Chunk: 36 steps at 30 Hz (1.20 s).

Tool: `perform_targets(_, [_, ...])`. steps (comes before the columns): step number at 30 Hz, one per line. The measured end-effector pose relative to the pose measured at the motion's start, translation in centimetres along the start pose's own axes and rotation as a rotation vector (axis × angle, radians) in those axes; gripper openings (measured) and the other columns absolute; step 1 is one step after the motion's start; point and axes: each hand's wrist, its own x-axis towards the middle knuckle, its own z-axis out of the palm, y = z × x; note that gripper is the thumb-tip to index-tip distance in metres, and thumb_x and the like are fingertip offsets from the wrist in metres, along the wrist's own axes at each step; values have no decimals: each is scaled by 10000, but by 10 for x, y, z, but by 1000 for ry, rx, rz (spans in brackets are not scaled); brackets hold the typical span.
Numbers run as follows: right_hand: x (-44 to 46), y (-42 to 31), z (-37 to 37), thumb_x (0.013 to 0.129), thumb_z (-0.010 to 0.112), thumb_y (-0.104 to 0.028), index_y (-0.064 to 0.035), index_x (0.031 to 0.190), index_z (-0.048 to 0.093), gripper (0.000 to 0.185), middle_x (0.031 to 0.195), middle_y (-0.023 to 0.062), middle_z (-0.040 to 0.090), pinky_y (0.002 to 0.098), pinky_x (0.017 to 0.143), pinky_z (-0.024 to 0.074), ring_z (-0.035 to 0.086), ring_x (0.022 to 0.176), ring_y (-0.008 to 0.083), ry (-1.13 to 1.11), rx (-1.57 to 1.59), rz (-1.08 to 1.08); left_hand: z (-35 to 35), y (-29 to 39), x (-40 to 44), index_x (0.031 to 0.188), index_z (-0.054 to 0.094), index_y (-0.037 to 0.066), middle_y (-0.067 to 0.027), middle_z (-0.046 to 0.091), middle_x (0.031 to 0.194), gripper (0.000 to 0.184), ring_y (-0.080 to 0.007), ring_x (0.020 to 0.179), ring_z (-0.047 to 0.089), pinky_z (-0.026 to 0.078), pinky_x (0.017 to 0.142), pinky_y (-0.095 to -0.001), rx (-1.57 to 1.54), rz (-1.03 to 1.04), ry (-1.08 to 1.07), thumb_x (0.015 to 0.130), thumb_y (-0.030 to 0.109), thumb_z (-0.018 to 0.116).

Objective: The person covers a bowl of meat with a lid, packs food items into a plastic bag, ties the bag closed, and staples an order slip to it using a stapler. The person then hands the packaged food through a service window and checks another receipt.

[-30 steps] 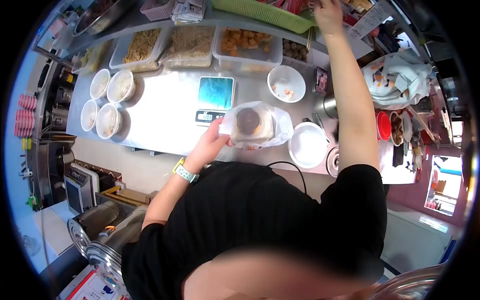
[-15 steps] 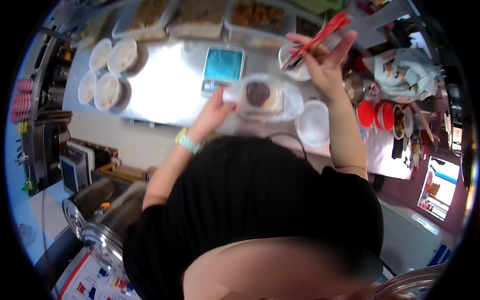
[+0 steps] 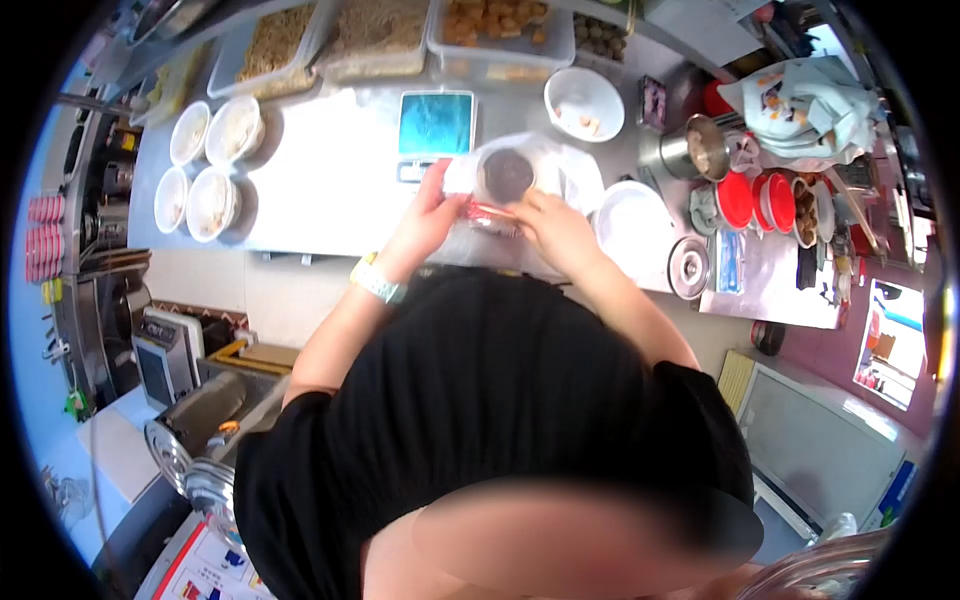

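Observation:
A clear plastic bag [image 3: 578,172] lies on the steel counter around a round tub with dark contents [image 3: 507,176]. At the bag's left edge, my left hand [image 3: 425,222] holds the plastic, thumb and index finger apart around it. My right hand [image 3: 562,235] pinches a long, slim red packet [image 3: 488,212] at the near side of the tub. The packet lies crosswise between my hands, its left end close to my left thumb. Blur and glare hide whether it is inside the bag or over it.
A scale [image 3: 437,124] sits beyond the bag. Several white bowls [image 3: 212,204] stand on the left. To the right are a white bowl with scraps [image 3: 584,104], a white tub [image 3: 634,222] and a metal pot [image 3: 693,150]. Food bins [image 3: 503,55] line the back.
My right hand has come down and left from above the white bowl, bringing the red packet to the bag. My left hand has stayed at the bag's left edge.

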Motion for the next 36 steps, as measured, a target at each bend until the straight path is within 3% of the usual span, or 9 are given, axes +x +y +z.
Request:
perform_targets(3, [-10, 4, -3, 820, 603, -111, -133, 1047, 611, 228, 930, 92, 564, 409, 750, 490, 582, 920, 307, -97, -140, 272, -3, 1, -2, 1378, 322, 8, -102, 538, 1195, 466, -146, 1021, 568, 497, 848, -297, -140, -19, -73, 945, 50, 488])
perform_targets(6, [-7, 6, 2, 822, 567, -114, -137, 1035, 568, 214, 967, 67, 562, 409, 724, 497, 579, 922, 288, 51, -50, 79, -3, 4, -2, 1386, 348, 31, -74, 577, 1121, 455, -126, 956, 571, 486, 831, -284, -169, -54, -38, 950, 47, 476])
perform_targets(10, [0, 4, 10, 824, 562, -100, -117, 1021, 561, 197, 978, 71, 559, 408, 725, 490, 573, 922, 282, -78, 7, 31, -5, 6, -3, 1396, 348, 26, -79, 606, 1074, 464, -142, 901, 602, 481, 813, -277, -156, -65, -17, 951, 55, 478])
perform_targets(13, [-8, 21, 24, 794, 586, -50, -55, 971, 623, 181, 990, 121, 594, 351, 735, 501, 615, 860, 284, 104, 74, 65, -9, -3, -1, 1394, 353, 22, -79, 610, 1087, 464, -138, 887, 606, 483, 818, -285, -54, -1, 34, 951, 63, 486])
perform_targets(16, [-15, 10, 8, 814, 610, -8, -13, 930, 634, 119, 957, 104, 616, 312, 731, 521, 647, 822, 238, 102, 348, 330, -13, 3, -4, 1407, 340, 15, -85, 625, 1096, 469, -145, 918, 612, 494, 815, -285, -154, -100, -41, 960, 60, 473])
perform_targets(18, [-14, 13, 4, 829, 644, 22, 25, 878, 635, 50, 957, 90, 619, 288, 746, 532, 652, 812, 198, 388, 940, 353, -8, -1, -1, 1410, 336, 15, -89, 631, 1091, 467, -145, 917, 616, 500, 807, -286, -207, -64, -22, 964, 63, 466])
perform_targets(23, [-16, 12, 10, 826, 637, 59, 38, 917, 614, 96, 978, 98, 607, 281, 767, 521, 634, 848, 185, 394, 970, 158, -6, -3, -3, 1409, 340, 17, -94, 650, 1072, 456, -149, 962, 618, 515, 787, -295, -227, -57, -50, 971, 72, 457])
perform_targets(25, [-8, 6, 2, 809, 642, 69, 42, 956, 600, 155, 954, 100, 617, 274, 761, 501, 614, 877, 173, 358, 734, -51, -8, -6, -3, 1404, 350, 16, -93, 646, 1087, 453, -149, 969, 618, 508, 804, -293, -207, -65, -70, 970, 78, 463])
perform_targets(36, [-14, 14, 5, 817, 596, -29, -52, 1067, 597, 251, 1004, 135, 621, 344, 818, 494, 613, 920, 316, 109, 402, 34, -12, -6, -13, 1404, 352, -7, -77, 617, 1147, 466, -148, 1039, 597, 477, 880, -303, -287, -86, -63, 977, 135, 475])
